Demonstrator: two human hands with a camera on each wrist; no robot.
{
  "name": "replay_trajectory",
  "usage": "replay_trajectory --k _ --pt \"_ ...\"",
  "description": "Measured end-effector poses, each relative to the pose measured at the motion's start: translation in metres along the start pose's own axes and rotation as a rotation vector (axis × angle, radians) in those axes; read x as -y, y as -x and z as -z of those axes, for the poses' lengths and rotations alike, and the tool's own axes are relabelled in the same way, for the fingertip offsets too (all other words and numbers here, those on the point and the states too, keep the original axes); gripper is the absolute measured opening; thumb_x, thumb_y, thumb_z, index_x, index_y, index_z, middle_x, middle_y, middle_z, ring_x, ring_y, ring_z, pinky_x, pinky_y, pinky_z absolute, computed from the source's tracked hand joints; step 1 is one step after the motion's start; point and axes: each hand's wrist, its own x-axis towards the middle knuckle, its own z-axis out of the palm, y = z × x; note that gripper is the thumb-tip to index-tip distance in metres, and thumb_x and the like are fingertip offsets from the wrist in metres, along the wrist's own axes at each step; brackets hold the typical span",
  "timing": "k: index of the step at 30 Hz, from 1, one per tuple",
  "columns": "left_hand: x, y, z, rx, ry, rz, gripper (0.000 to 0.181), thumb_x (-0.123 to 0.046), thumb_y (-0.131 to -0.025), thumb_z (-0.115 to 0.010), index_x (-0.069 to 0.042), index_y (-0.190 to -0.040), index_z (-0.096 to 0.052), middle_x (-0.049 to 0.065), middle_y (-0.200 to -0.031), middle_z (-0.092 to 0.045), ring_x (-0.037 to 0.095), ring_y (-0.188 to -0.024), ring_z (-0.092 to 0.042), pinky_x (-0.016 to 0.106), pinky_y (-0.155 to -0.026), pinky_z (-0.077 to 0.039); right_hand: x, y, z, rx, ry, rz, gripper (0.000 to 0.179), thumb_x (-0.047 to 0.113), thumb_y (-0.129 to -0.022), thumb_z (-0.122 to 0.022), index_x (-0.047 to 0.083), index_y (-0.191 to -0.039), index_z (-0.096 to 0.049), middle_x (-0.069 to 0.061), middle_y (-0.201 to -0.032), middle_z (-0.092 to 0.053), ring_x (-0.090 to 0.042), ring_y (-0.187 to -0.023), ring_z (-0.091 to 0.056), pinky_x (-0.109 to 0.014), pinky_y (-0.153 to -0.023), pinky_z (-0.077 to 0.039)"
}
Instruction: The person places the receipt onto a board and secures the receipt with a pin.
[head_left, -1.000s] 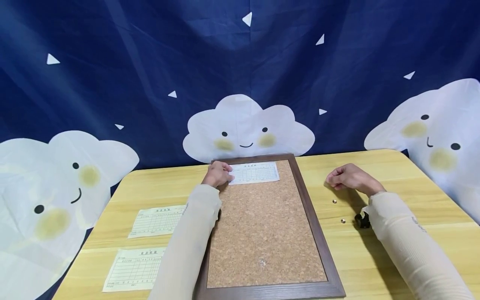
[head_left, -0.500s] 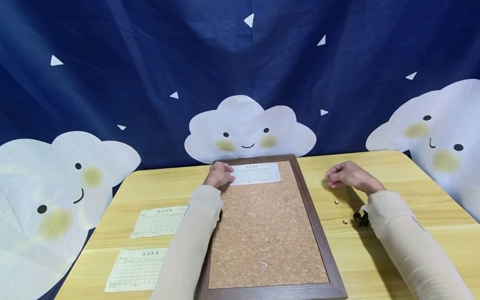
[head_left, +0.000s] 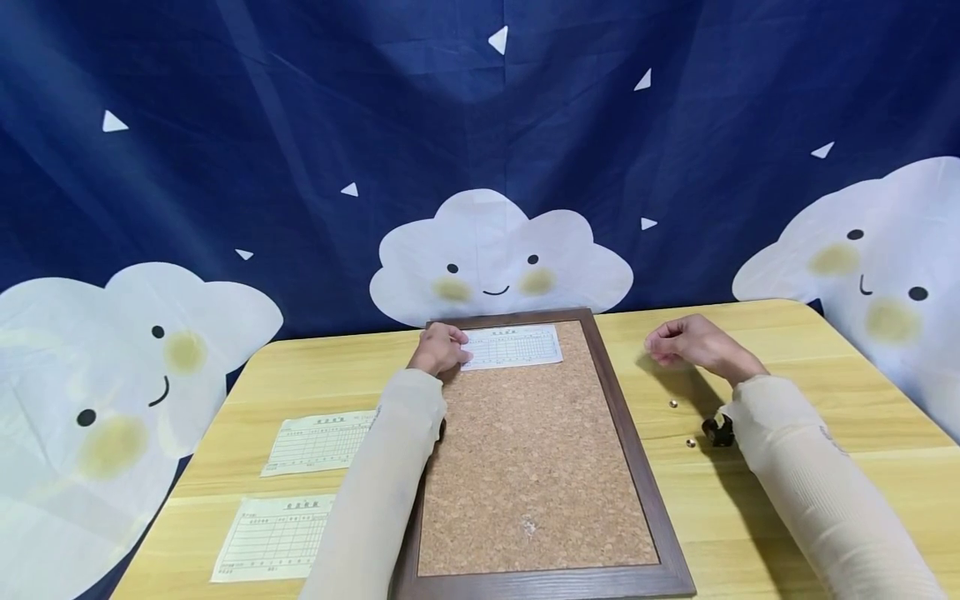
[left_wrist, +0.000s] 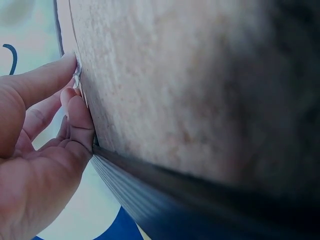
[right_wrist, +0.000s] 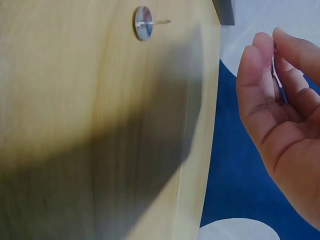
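Observation:
My left hand (head_left: 438, 348) rests at the upper left of the cork board (head_left: 532, 467), fingertips pressing the left end of a printed form slip (head_left: 517, 346). In the left wrist view, the fingers (left_wrist: 55, 72) touch the slip's edge against the cork. My right hand (head_left: 693, 343) is raised just above the table, right of the board. Its fingertips (right_wrist: 262, 45) pinch together on a tiny thing, mostly hidden, that looks like a thumbtack. A loose thumbtack (right_wrist: 143, 23) lies point up nearby; another thumbtack (head_left: 691, 443) lies nearer me.
Two more form slips, an upper slip (head_left: 318, 442) and a lower slip (head_left: 273, 537), lie on the wooden table (head_left: 322, 367) left of the board. The board has a dark frame (head_left: 637, 450). A blue curtain (head_left: 480, 108) with clouds hangs behind the table's far edge.
My right hand has risen slightly and shifted a little left, towards the board. The left hand stays on the slip, and the slips and loose thumbtacks have not moved.

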Motion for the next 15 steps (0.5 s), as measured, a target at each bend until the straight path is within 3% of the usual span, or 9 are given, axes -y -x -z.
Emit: replay_trajectory --k 4,15 --pt "-0.0002 -0.0005 -0.0003 0.006 0.006 0.012 0.022 -0.005 -0.086 -0.078 -0.002 -0.107 -0.071 0.009 -0.098 -0.062 0.02 -0.091 -0.055 0.035 -0.088 -0.048 0.0025 -0.0008 -0.0015 -0.008 0.017 0.01 0.026 0.009 -0.098 -0.064 -0.013 -0.112 -0.062 -0.009 -0.096 -0.071 -0.017 -0.083 -0.068 -0.032 -0.078 -0.057" --pt "-0.0002 -0.0004 0.0004 0.017 0.022 0.027 0.021 -0.006 -0.086 -0.077 -0.003 -0.106 -0.07 0.011 -0.104 -0.062 0.022 -0.096 -0.055 0.037 -0.09 -0.047 0.0068 -0.0061 -0.0059 -0.012 -0.003 0.042 0.024 0.012 -0.096 -0.068 -0.009 -0.107 -0.063 -0.004 -0.087 -0.068 -0.015 -0.078 -0.066 -0.032 -0.075 -0.056"
